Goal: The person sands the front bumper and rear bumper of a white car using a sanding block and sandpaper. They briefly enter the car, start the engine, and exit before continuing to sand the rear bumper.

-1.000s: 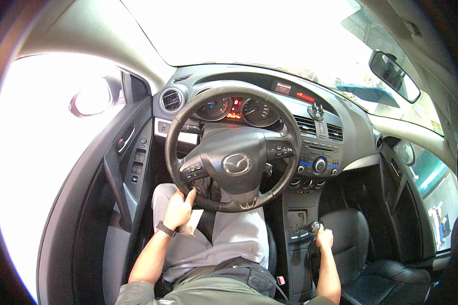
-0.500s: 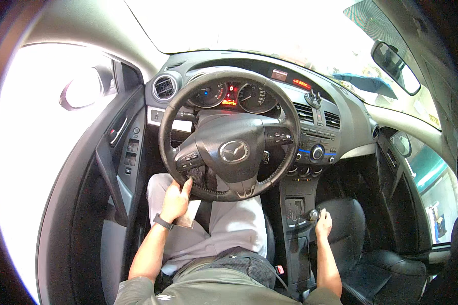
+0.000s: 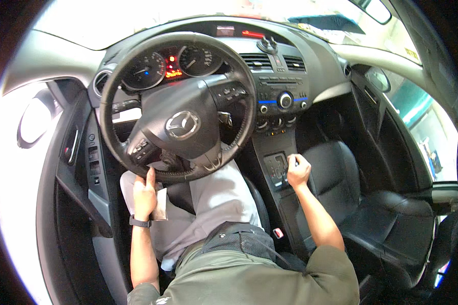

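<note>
Fingers of the right hand (image 3: pixel 298 172) are curled shut around the gear lever (image 3: pixel 291 161) directly beneath them, while the left hand (image 3: pixel 145 192) lies loosely open, fingertips touching the steering wheel (image 3: pixel 137 157) rim's lower edge.

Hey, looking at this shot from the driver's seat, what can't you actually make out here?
- Gear lever knob: head view, hidden inside the closed right hand.
- Pedals and feet: head view, hidden behind the steering wheel and the legs.
- Gauge readings: too small to tell.
- Rear-view mirror: cut off by the top edge.
- Left hand: fingertips touch the wheel's lower rim; the palm side is hidden.
</note>
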A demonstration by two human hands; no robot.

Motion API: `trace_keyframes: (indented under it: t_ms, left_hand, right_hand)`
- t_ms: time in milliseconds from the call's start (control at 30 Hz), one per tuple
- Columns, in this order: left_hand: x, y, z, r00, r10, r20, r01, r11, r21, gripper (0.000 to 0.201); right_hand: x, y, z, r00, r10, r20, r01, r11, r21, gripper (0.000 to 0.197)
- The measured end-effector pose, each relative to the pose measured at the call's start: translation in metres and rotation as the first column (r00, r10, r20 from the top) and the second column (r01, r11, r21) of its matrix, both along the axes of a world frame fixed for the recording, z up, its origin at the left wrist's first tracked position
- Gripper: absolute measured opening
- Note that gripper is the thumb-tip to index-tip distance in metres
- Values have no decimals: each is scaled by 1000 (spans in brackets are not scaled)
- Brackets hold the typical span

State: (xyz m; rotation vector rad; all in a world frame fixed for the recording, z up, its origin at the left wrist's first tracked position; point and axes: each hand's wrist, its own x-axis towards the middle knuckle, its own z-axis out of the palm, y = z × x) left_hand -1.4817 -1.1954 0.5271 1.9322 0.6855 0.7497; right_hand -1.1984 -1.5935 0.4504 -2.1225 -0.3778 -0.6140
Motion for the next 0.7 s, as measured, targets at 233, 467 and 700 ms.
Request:
trace_keyframes:
  t_ms: [233,467,700]
  left_hand:
    - [-5,11,-1,989,-32,-147,56,985,163,34]
    - [-26,3,-4,992,-40,123,80,933,-350,28]
    - [-66,37,5,941,297,161,-227,908,-351,42]
  right_hand:
    - [74,53,27,975,-208,-73,207,978,-19,31]
    - [66,71,27,995,-101,14,102,974,-201,50]
    - [11,154,56,730,683,-34,-672,726,143,45]
